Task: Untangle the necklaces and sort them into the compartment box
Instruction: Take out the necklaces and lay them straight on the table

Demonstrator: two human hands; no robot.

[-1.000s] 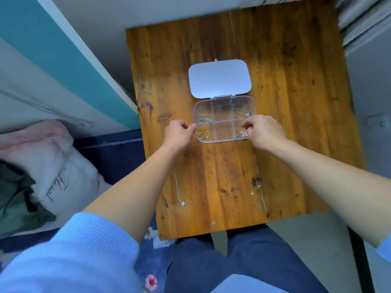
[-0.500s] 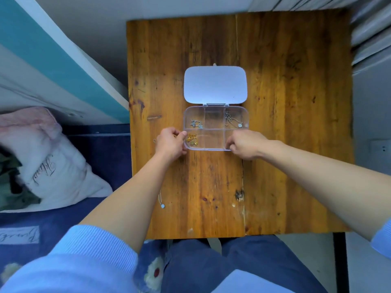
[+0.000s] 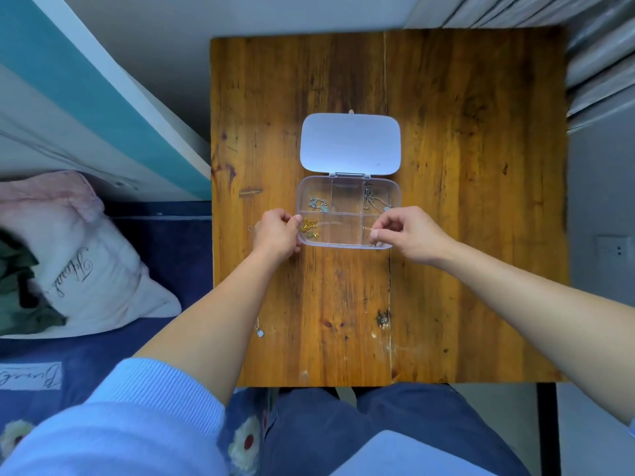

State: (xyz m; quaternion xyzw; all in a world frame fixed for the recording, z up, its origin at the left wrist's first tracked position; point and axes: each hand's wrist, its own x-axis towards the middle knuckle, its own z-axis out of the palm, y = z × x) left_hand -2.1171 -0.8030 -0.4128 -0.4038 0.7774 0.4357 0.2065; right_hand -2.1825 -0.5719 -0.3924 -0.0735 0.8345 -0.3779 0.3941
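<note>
While left hand (image 3: pixel 276 233) fingers grip the box (image 3: pixel 345 231) mid-table and right hand (image 3: pixel 409 235) fingers pinch a chain (image 3: pixel 368 229) over its near-right compartment, the left forearm could drag the loose necklace (image 3: pixel 260 333) off the table's (image 3: pixel 464 235) left edge.

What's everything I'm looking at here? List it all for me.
table: one, brown wood, centre
compartment box: one, clear, mid-table
lid: one, white, open behind the box
left silver necklace: one, silver, far-left compartment
right silver necklace: one, silver, far-right compartment
gold necklace: one, gold, near-left compartment
fine chain: one, goldish, near-right compartment
pendant necklace: one, silver, on the table, partly under the left forearm
pillow: one, white and pink, left of the table
left hand: one, grips the box's left edge
right hand: one, pinches the fine chain
</note>
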